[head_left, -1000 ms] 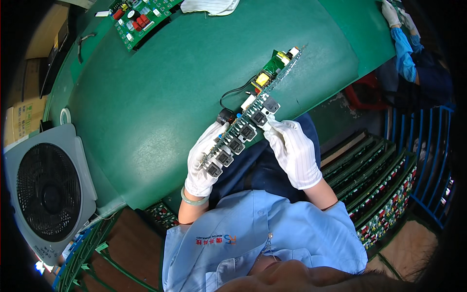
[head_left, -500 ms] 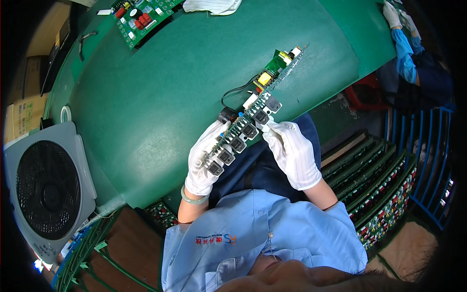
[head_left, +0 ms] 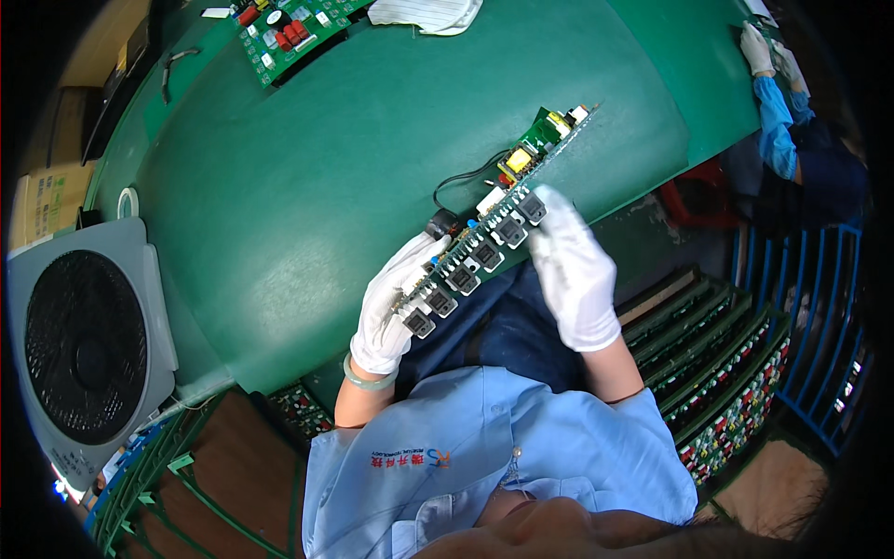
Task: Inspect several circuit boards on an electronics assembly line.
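A green circuit board (head_left: 484, 220) is held tilted on edge above the table's near edge. Along its lower side runs a row of several black square components (head_left: 486, 254). Yellow, white and black parts stand on its other face, with a looped black wire (head_left: 456, 177). My left hand (head_left: 389, 303), white-gloved, is closed round the board's lower left end; the board hides some of its fingers. My right hand (head_left: 579, 284), also gloved, is beside the black component at the row's upper right end. Motion blurs its fingers, and whether they grip or only touch is unclear.
A green-topped table (head_left: 279, 205) bears another populated board (head_left: 298, 37), a folded white cloth (head_left: 428, 13) and pliers (head_left: 172, 73). A grey box fan (head_left: 93, 345) stands left. Racked boards (head_left: 717, 373) stand right, below a co-worker's gloved hands (head_left: 759, 51).
My right hand has moved up along the row from a middle component to the upper right end. The left hand keeps its hold, and the board sits nearly as before.
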`<state>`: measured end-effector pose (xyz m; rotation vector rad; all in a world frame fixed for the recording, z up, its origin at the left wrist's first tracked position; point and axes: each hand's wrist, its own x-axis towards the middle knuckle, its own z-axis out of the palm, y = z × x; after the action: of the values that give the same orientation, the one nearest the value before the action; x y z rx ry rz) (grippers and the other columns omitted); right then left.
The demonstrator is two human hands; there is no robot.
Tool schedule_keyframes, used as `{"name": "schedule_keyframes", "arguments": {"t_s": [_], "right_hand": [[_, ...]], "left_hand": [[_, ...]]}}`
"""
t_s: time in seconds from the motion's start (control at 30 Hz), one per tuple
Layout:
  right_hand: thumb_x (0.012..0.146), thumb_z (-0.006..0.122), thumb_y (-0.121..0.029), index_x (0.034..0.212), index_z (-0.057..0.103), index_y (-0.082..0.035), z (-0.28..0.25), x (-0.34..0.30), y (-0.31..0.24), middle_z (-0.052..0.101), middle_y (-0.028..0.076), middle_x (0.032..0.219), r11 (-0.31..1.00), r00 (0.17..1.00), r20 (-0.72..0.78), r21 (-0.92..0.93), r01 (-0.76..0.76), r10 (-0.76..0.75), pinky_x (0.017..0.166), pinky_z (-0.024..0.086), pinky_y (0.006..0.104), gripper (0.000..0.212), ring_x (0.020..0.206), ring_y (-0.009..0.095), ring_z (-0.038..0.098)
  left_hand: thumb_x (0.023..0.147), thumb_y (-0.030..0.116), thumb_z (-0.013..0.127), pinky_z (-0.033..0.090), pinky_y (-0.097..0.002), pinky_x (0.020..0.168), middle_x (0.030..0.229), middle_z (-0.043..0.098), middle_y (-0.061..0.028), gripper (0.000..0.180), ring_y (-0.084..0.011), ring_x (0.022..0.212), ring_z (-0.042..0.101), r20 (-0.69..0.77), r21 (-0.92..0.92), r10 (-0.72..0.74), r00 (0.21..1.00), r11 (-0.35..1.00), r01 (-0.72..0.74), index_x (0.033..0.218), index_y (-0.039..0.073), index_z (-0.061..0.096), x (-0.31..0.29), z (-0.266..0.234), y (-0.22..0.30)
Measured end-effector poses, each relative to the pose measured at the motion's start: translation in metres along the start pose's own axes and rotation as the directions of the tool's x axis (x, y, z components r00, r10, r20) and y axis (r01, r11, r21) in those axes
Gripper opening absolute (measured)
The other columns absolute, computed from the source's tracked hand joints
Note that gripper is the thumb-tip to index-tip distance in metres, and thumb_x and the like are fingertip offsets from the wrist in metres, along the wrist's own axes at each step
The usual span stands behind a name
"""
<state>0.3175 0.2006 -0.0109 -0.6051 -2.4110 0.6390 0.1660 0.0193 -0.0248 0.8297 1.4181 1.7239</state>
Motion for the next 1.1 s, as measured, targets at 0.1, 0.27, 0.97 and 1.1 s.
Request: {"name": "schedule_keyframes", "arguments": {"t_s": [0.1,0.27,0.97,1.1], "right_hand": [[0.079,0.070,-0.007,0.125,0.058,0.000,0.010,-0.018,-0.027,0.051,0.022,0.135,0.981,0.957,0.283,-0.195,-0.009,0.065,0.057,0.053,0.0275,0.048,0.070,0.020,0.067],[0.078,0.069,-0.017,0.121,0.061,-0.003,-0.001,-0.039,-0.038,0.055,0.017,0.132,0.952,0.850,0.435,0.202,0.231,-0.299,0.043,0.042,0.0263,0.046,0.051,0.014,0.055],[0.084,0.066,-0.002,0.116,0.065,-0.002,-0.032,0.012,0.025,0.068,0.015,0.107,0.964,0.981,0.125,-0.205,0.169,-0.146,0.069,0.055,0.0322,0.032,0.077,0.026,0.068],[0.084,0.072,-0.011,0.121,0.061,0.000,-0.033,0.003,0.006,0.069,0.015,0.101,0.997,0.984,0.162,-0.050,-0.060,0.068,0.071,0.054,0.0297,0.040,0.077,0.022,0.068]], "left_hand": [[0.091,0.025,0.050,0.034,-0.0400,0.107,0.138,0.048,-0.0220,0.051,-0.0336,0.128,0.047,-0.078,-0.138,-0.293,0.953,0.950,0.281,0.132,-0.006,0.051,-0.002,0.001,0.007],[0.092,0.043,0.049,0.030,-0.0410,0.109,0.137,0.050,-0.0214,0.064,-0.0343,0.131,0.043,0.029,-0.095,0.026,0.999,0.995,-0.023,0.132,-0.006,0.050,0.005,-0.002,-0.003],[0.084,0.027,0.051,0.032,-0.0413,0.110,0.134,0.053,-0.0187,0.057,-0.0341,0.129,0.045,0.195,0.060,0.180,0.964,0.979,-0.194,0.133,-0.003,0.049,0.014,-0.010,0.002],[0.085,0.027,0.050,0.032,-0.0409,0.110,0.136,0.052,-0.0182,0.058,-0.0331,0.130,0.044,0.181,0.004,0.182,0.966,0.983,-0.185,0.133,-0.004,0.048,0.014,-0.008,0.002]]}}
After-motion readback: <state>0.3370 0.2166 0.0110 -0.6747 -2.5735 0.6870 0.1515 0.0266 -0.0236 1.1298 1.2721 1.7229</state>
